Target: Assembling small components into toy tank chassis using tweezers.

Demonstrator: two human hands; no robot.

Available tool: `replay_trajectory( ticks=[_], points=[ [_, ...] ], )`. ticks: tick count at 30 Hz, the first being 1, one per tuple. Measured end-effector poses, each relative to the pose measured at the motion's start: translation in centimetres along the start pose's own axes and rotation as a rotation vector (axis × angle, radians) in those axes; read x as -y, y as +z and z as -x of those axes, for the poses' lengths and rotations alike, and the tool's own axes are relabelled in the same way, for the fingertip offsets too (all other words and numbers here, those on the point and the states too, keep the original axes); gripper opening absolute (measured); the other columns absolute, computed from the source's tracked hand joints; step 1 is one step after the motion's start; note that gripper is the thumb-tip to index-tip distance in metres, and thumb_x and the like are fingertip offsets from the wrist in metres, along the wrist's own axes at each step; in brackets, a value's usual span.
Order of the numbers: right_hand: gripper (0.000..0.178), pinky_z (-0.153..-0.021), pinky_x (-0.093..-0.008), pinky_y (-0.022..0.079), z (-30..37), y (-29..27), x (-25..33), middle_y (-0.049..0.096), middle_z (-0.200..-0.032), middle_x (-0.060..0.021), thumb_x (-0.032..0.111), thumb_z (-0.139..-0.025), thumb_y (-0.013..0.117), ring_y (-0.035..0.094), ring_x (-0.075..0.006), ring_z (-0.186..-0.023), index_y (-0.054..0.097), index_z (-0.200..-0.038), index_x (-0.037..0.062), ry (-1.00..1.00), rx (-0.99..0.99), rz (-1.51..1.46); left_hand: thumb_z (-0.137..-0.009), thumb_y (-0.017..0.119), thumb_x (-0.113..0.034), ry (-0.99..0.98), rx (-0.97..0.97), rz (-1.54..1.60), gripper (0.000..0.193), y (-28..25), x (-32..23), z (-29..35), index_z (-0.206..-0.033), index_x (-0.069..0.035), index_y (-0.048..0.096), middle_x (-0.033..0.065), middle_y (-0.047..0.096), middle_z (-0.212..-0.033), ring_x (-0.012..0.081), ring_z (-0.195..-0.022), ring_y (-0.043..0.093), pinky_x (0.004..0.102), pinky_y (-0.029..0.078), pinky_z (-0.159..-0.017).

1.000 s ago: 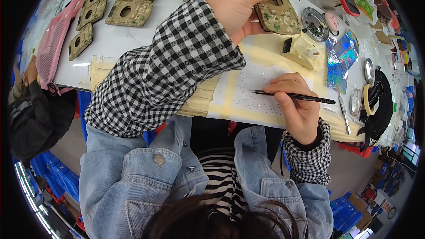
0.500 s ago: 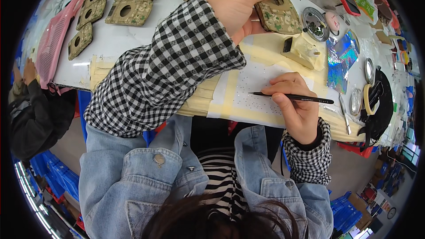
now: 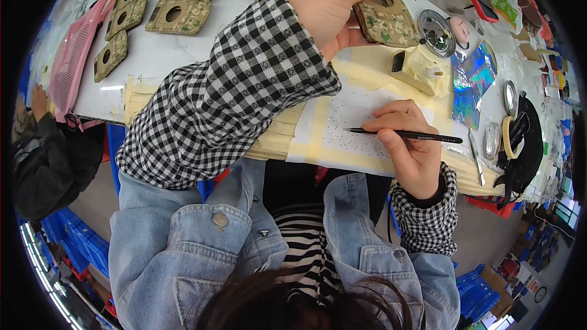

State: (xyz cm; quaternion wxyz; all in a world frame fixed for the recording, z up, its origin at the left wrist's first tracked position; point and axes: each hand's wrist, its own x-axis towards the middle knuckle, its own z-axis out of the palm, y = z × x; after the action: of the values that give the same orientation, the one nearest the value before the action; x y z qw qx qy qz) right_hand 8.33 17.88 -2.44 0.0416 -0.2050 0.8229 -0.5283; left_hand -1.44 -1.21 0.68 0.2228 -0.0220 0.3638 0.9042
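My left hand (image 3: 327, 9) grips a camouflage-patterned case (image 3: 386, 15) by its left side, thumb across the front near the round hole. The case leans upright, its lower edge close to the table. In my right hand (image 3: 413, 146) is a pair of slim black tweezers (image 3: 428, 136), pinched between thumb and fingers. The tweezers' tip points left, over a white sheet (image 3: 348, 143) dotted with tiny shiny specks. Whether the tip holds a speck is too small to tell. My left forearm, in a checked sleeve, crosses the table's near left part.
More camouflage pieces (image 3: 183, 15) lie at the far left beside a pink mesh basket (image 3: 76, 55). Right of the case are a round metal tin (image 3: 436, 32), a yellowish taped block (image 3: 419, 70), holographic packets (image 3: 468, 88) and a black pouch (image 3: 529, 146). Another person's sleeve (image 3: 58, 153) shows at left.
Both hands stay almost where they were. The case and the tweezers have shifted only very slightly to the right.
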Motion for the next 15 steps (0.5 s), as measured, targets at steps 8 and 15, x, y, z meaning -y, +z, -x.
replay_trajectory(
  ticks=[8, 15],
  points=[
    [0.010, -0.076, -0.0299, 0.044, 0.1, 0.0, 0.0, 0.061, -0.084, -0.0108, 0.005, -0.080, 0.062, 0.054, -0.0219, -0.088, 0.067, -0.087, 0.0000, 0.004, -0.001, -0.015, -0.089, 0.052, -0.009, -0.059, -0.114, -0.036, 0.064, 0.5, -0.1, -0.5, -0.139, -0.006, 0.011, 0.0122, 0.052, -0.111, 0.0205, -0.096, 0.057, 0.0375, 0.053, -0.081],
    [0.010, -0.075, -0.0296, 0.044, 0.1, 0.0, 0.0, 0.062, -0.084, -0.0103, 0.006, -0.080, 0.062, 0.053, -0.0218, -0.088, 0.067, -0.086, -0.0003, 0.007, 0.000, -0.011, -0.089, 0.052, -0.009, -0.012, -0.038, -0.050, 0.065, 0.7, -0.3, 0.2, -0.139, -0.006, 0.011, 0.0129, 0.052, -0.113, 0.0211, -0.097, 0.057, 0.0374, 0.053, -0.081]
  ],
)
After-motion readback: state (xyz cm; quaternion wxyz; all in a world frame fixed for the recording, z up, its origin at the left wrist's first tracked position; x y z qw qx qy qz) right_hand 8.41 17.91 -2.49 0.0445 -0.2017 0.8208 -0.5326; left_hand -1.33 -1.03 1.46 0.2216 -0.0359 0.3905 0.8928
